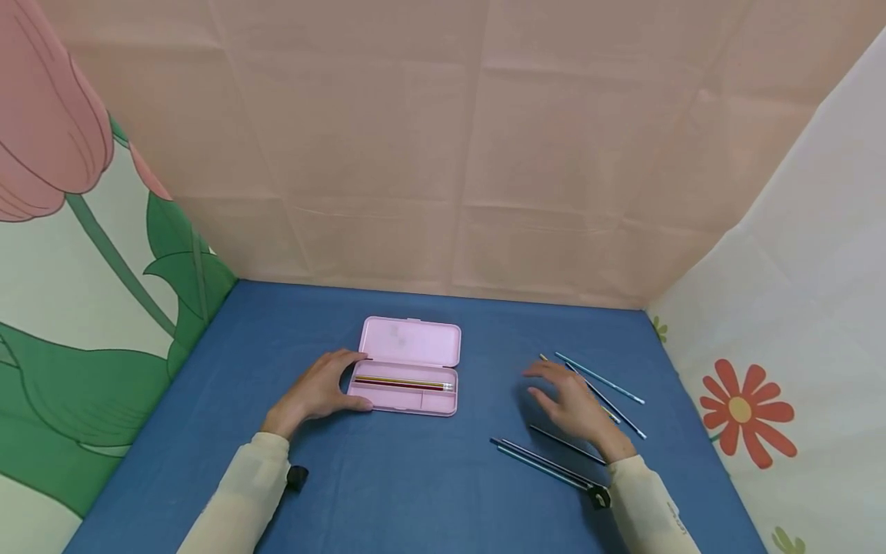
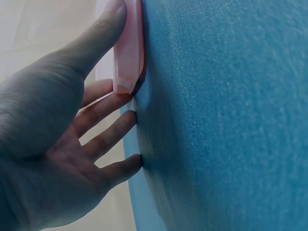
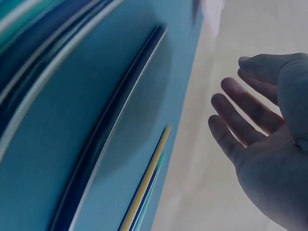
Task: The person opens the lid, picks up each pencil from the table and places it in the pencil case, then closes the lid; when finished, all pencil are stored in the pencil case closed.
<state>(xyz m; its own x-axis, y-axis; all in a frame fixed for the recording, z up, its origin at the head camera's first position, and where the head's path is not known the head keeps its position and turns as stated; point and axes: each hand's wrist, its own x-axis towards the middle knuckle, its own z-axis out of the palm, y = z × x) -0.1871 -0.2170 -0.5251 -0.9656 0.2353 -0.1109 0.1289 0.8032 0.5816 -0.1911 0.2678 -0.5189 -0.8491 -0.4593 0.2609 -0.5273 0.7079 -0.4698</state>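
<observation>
Okay, open pink plastic pencil case [image 1: 408, 366] sits mid-table on the blue cloth [image 1: 408, 477], lid laid back, thin yellow and dark-red pencils [image 1: 401, 382] lying lengthwise inside. Left hand [image 1: 321, 387] holds the case's left end, thumb at the front corner, fingers at the back. Right hand [image 1: 571, 400] is raised off to the right, fingers apart and slightly bent, nothing held. Near it: a light-blue pencil [image 1: 599, 378], a dark-blue pencil [image 1: 623, 417] and a yellow pencil [image 3: 147, 178]. Closer to me, one lone dark pencil [image 1: 567, 445], plus a slanted dark-and-teal group of pencils [image 1: 540, 464].
</observation>
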